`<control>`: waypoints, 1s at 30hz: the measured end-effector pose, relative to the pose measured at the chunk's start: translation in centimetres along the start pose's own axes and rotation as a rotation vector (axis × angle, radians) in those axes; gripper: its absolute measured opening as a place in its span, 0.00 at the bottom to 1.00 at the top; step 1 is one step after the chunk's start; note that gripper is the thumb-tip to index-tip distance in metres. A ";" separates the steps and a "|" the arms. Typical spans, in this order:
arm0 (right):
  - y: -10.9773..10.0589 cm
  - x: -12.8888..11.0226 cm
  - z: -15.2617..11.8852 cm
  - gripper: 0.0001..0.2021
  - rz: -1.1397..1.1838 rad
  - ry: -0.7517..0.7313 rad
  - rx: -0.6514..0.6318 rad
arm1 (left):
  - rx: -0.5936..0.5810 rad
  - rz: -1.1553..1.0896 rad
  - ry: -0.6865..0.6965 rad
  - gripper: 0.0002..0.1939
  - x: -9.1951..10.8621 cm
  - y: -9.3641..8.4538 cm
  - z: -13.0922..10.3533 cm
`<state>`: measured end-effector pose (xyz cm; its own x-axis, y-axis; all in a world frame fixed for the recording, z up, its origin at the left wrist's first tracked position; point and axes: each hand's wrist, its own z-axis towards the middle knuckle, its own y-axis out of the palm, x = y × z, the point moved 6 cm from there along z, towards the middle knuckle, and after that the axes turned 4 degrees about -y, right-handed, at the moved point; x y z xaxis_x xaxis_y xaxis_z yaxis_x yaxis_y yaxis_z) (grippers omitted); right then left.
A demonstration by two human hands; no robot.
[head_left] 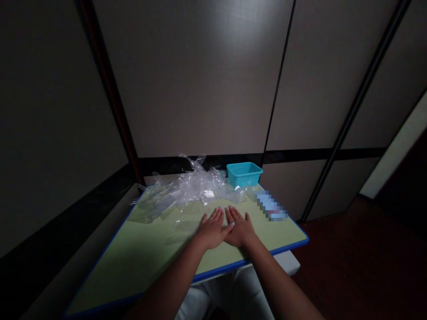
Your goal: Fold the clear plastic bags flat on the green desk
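My left hand [211,230] lies flat, palm down, on the pale green tabletop [133,253], with its fingers stretched forward. Beside it my right hand [239,230] rests the same way, and the two thumbs meet or overlap between them. Neither hand holds anything. A heap of crumpled clear plastic bags [196,184] spreads over the back of the table, just beyond my fingertips. One flat piece of clear plastic [182,227] seems to lie left of my left hand.
Behind the bags, at the back right, stands a turquoise plastic basket [244,178]. A blurred-out blue flat item [271,206] lies near the table's right side. Blue edging [230,267] runs round the table. Tall grey cabinet panels [200,89] rise close behind it.
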<state>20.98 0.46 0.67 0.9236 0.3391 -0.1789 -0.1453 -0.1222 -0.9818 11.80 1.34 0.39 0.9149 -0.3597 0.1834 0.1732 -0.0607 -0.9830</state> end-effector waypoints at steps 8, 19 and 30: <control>-0.1 0.2 -0.1 0.44 0.027 0.024 0.012 | 0.037 0.035 -0.143 0.34 -3.4 -0.3 -1.7; 0.1 0.2 0.1 0.47 0.023 0.045 -0.013 | 0.092 0.139 -0.270 0.35 -11.2 -1.3 -5.3; -0.3 0.0 -0.3 0.40 0.033 0.030 0.070 | 0.217 -0.013 -0.248 0.29 -13.9 -3.4 -6.8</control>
<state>21.12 0.19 1.03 0.9280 0.3079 -0.2098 -0.1990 -0.0667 -0.9777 -3.99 0.17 1.15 0.9683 -0.1210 0.2183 0.2348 0.1454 -0.9611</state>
